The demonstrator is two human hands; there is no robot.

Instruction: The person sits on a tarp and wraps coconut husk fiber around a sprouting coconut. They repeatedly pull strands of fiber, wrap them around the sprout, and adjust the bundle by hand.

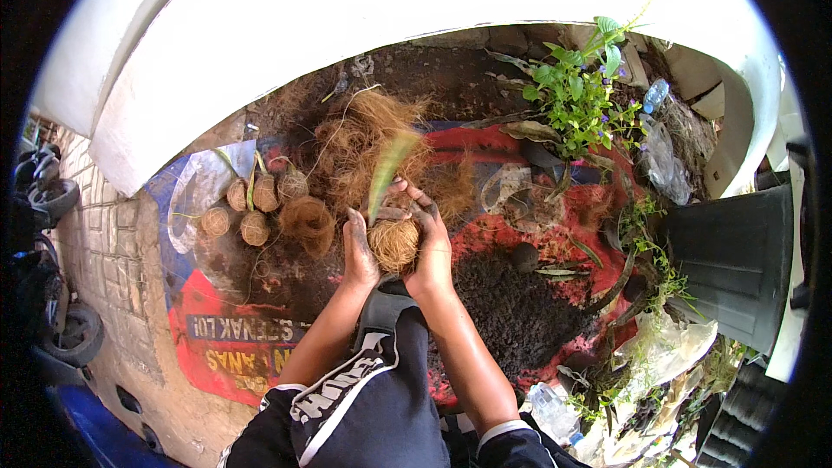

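Between my two hands sits a coir-wrapped root ball, round and straw-brown, with a long green leaf standing up from it, blurred along its edge. My left hand presses its left side, fingers pointing away from me. My right hand cups the right side, its fingers curling over the far top of the ball. Soil darkens the fingers of both hands. Just beyond them lies a heap of loose coconut fibre. Left of my left hand is a rounded wad of fibre.
Several finished-looking wrapped balls, some with leaves, stand at left on a printed banner sheet. Dark soil is piled at right. A flowering plant, a black bin and plastic bottles line the right side. A motorbike wheel shows far left.
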